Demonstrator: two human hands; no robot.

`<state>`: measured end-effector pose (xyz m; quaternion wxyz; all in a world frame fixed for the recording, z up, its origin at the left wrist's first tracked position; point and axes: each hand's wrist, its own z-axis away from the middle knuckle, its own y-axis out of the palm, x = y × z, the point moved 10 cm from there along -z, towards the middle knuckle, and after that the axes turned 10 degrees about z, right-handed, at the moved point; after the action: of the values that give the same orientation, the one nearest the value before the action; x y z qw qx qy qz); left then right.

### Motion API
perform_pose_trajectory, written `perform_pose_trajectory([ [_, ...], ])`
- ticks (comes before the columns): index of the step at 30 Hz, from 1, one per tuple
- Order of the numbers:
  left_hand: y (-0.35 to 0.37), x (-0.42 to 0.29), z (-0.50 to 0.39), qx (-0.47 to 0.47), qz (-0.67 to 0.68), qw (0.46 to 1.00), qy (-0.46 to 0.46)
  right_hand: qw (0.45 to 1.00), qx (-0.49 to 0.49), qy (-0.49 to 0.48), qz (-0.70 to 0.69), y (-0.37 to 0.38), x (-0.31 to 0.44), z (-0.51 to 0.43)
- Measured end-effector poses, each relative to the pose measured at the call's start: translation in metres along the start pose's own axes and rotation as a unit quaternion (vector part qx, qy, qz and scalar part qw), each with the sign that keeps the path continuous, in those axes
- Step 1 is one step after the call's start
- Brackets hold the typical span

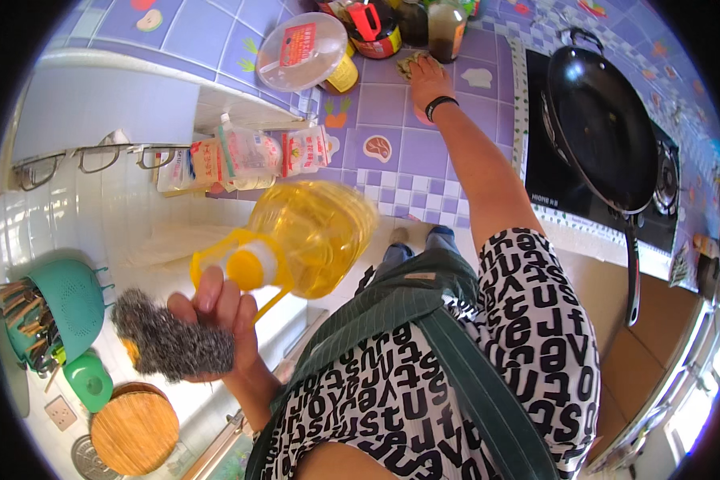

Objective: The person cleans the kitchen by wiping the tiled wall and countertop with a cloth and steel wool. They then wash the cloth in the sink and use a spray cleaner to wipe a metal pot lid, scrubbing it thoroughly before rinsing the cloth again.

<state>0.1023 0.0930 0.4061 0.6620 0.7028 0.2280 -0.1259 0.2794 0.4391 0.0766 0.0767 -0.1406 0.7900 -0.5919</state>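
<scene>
My left hand (225, 309) grips the yellow handle of a large clear plastic jug (321, 237) of yellow cooking oil. The jug is tilted in the air, its yellow cap towards me and slightly blurred. In the same hand is a shaggy grey steel-wool scrubber (168, 339), with a bit of yellow showing at its left end. My right hand (429, 78), wearing a black wristband, reaches far forward and presses a crumpled cloth (409, 65) on the purple tiled counter (384, 108). The cloth is partly hidden under the fingers, close to the sauce bottles.
Behind the cloth stand a red-lidded jar (375, 30), a dark-liquid bottle (447, 30) and a container with a clear plastic lid (303, 51). A black wok (603, 126) sits on the cooktop (537, 174), its handle jutting towards me. Seasoning packets (246, 150) lie left; a wooden board (135, 429) is lower left.
</scene>
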Motion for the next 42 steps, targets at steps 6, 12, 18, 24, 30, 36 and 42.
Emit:
perform_pose_trajectory([
  [6, 0.020, 0.043, -0.061, 0.072, 0.001, 0.994, -0.082, 0.989, 0.041, -0.109, -0.090, -0.042, 0.015, 0.153],
  [12, 0.025, 0.070, -0.118, 0.162, -0.007, 0.981, -0.102, 0.983, 0.075, -0.075, -0.152, -0.111, -0.021, 0.288],
  [18, 0.010, 0.083, -0.169, 0.136, -0.037, 0.987, -0.080, 0.960, 0.012, 0.112, -0.255, -0.133, -0.077, 0.318],
  [24, 0.003, 0.083, -0.198, 0.113, -0.040, 0.989, -0.086, 0.975, 0.042, 0.166, -0.140, -0.102, -0.072, 0.261],
  [30, -0.008, 0.074, -0.191, 0.100, -0.062, 0.987, -0.112, 0.964, 0.017, 0.237, -0.118, -0.044, -0.122, 0.124],
  [36, -0.031, 0.074, -0.154, 0.054, -0.147, 0.981, -0.116, 0.988, 0.029, 0.148, -0.041, -0.046, -0.096, 0.138],
  [42, -0.088, 0.092, -0.077, 0.102, -0.037, 0.985, -0.137, 0.983, 0.040, 0.144, -0.103, -0.105, -0.078, 0.288],
])
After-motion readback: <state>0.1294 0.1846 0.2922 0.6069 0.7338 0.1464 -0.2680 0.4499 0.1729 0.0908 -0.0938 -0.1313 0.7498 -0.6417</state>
